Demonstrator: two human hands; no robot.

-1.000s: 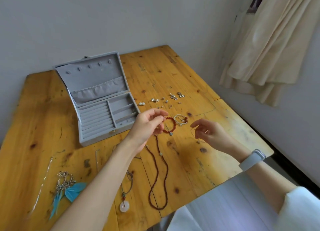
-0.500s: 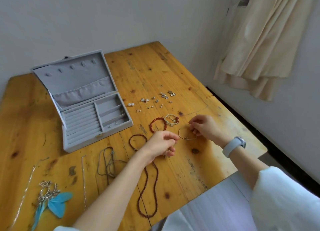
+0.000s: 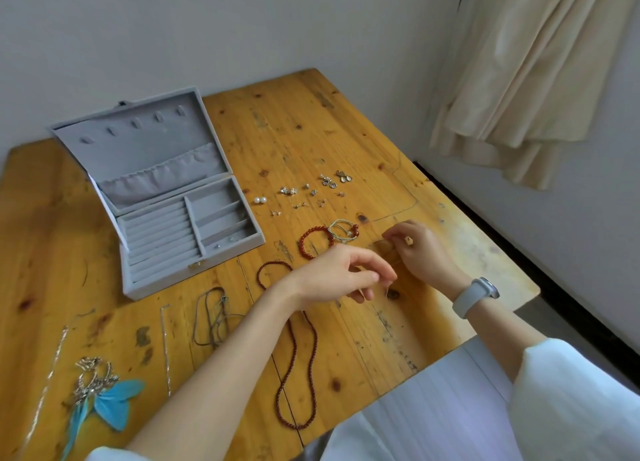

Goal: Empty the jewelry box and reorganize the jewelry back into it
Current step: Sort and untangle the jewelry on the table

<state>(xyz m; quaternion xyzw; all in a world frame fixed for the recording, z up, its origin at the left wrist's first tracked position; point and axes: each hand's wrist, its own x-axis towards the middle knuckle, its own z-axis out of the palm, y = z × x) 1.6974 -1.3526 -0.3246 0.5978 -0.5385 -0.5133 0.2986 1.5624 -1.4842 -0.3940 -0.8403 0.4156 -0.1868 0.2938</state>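
Observation:
The grey jewelry box (image 3: 194, 273) stands open on the wooden table (image 3: 294, 131), its compartments nearly bare. Right of it lie a red bead bracelet (image 3: 306, 242) and a cord bracelet (image 3: 343, 230). My right hand (image 3: 419, 249) pinches one end of a thin chain bracelet (image 3: 377, 243) just above the table. My left hand (image 3: 339, 278) pinches its other end near the front. A long dark red bead necklace (image 3: 298, 374) runs under my left wrist.
Several small earrings (image 3: 311, 192) and two pearl studs (image 3: 259, 200) lie behind the bracelets. A brown cord necklace (image 3: 211, 318), thin silver chains (image 3: 165, 349) and blue feather earrings (image 3: 104, 398) lie front left. A curtain (image 3: 519, 72) hangs at the right.
My left hand set the red bead bracelet down on the table, then moved right and took hold of the thin chain held by my right hand.

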